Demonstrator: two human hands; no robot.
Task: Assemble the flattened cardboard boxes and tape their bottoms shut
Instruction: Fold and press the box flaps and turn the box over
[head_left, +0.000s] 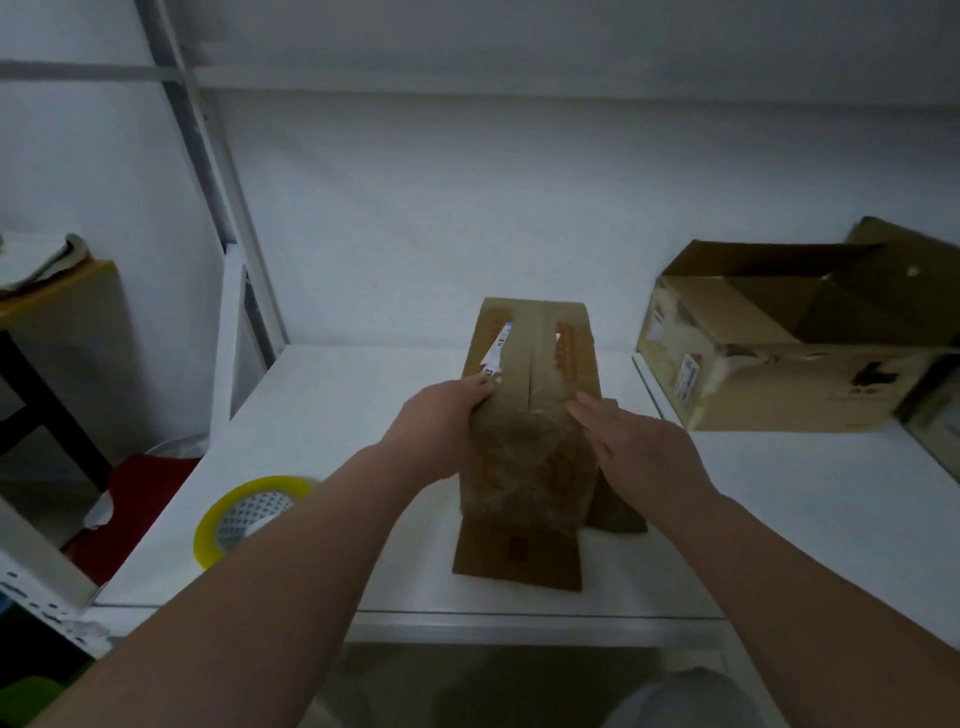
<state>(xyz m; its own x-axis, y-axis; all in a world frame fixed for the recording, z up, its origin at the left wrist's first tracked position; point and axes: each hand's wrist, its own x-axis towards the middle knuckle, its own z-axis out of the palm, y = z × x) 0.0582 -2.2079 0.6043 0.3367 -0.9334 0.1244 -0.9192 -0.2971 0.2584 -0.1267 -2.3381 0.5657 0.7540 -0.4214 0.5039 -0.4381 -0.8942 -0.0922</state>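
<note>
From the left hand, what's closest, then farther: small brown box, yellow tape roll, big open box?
1. The small brown cardboard box, gripped by the left hand, centre.
2. The yellow tape roll, to the left.
3. The big open cardboard box, far right.

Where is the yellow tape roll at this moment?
In the head view the yellow tape roll lies at lower left on the white table, near its left edge, beside the left forearm, apart from the cardboard box.
</note>
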